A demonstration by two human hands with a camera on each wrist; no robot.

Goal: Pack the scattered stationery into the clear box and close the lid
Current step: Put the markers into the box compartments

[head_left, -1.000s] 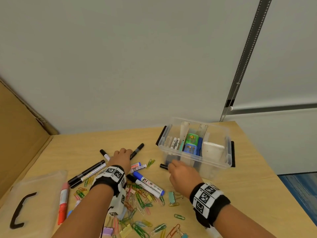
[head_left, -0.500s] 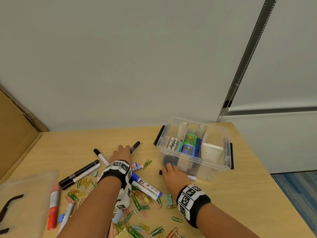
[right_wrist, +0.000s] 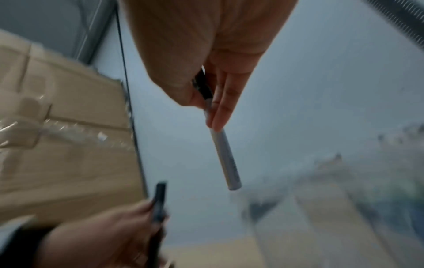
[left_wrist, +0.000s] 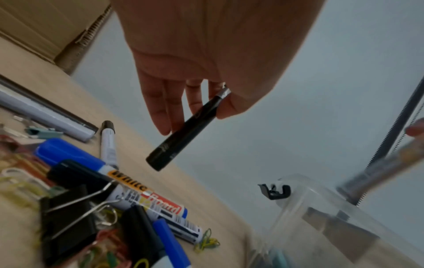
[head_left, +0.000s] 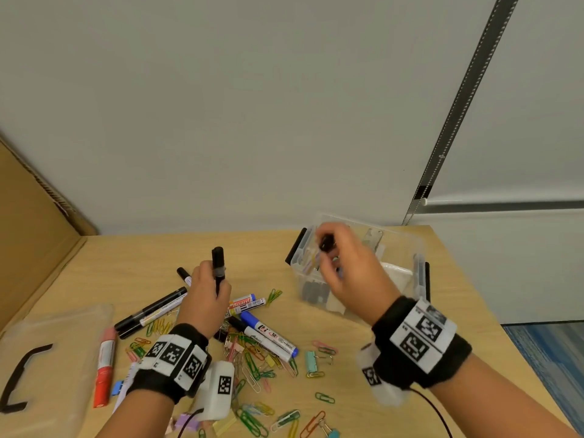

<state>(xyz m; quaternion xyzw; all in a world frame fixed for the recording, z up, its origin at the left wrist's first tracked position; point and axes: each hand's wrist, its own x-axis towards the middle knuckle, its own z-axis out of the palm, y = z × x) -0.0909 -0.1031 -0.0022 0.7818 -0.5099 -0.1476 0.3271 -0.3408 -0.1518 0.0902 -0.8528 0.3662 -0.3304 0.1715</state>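
Note:
My left hand [head_left: 207,290] holds a black marker [head_left: 218,263] upright above the table; in the left wrist view thumb and fingers pinch that black marker [left_wrist: 183,134]. My right hand [head_left: 344,270] hovers over the clear box [head_left: 417,248], pinching a pen with a black cap [head_left: 327,243]; its grey barrel [right_wrist: 223,154] points down in the right wrist view. The box stands open with stationery inside. Loose markers [head_left: 268,336] and coloured paper clips [head_left: 252,368] lie scattered on the wooden table [head_left: 395,358].
The clear lid with a black handle [head_left: 22,384] lies at the left front. A red marker [head_left: 104,368] lies beside it. Cardboard [head_left: 28,248] leans along the left edge. The table's right edge [head_left: 493,317] drops to blue carpet.
Both hands rose from the table. The left lifted a black marker upright. The right picked up the pen beside the box and carried it above the box.

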